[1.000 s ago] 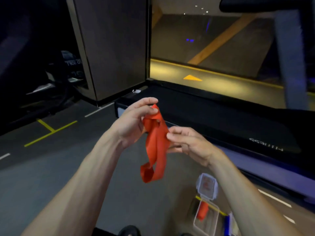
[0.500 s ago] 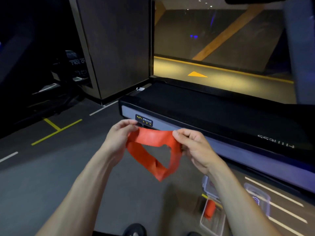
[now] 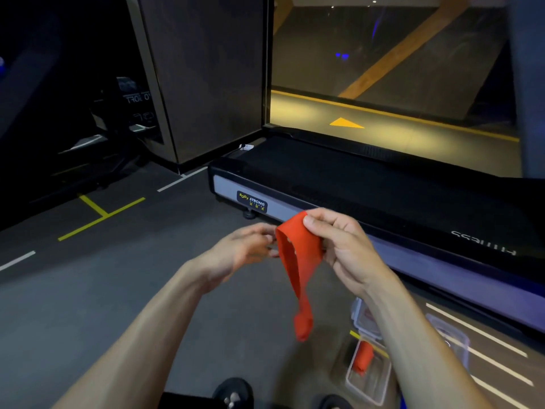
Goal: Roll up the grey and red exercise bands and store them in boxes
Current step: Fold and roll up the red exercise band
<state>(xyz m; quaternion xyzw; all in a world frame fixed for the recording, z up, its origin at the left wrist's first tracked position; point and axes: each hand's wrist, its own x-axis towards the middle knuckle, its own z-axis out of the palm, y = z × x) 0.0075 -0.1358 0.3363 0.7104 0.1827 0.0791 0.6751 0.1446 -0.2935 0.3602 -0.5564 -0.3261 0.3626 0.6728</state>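
Two red bands, two clear boxes, one treadmill [image 3: 368,184].

The right hand [image 3: 343,246] pinches the hanging red exercise band [image 3: 299,261] at its top; the left hand [image 3: 239,250], fingers loosely spread, touches its edge. On the floor, an open box [image 3: 368,379] holds a rolled red band [image 3: 364,357]; a second box [image 3: 454,340] sits beside it.

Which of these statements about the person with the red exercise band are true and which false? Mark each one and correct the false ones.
1. The right hand pinches the top of the red band. True.
2. The band is fully rolled up. False: it hangs down loose.
3. A rolled red band lies in a clear box on the floor. True.
4. The left hand grips a grey band. False: no grey band is visible in it.
5. The boxes stand on the treadmill. False: on the floor beside it.
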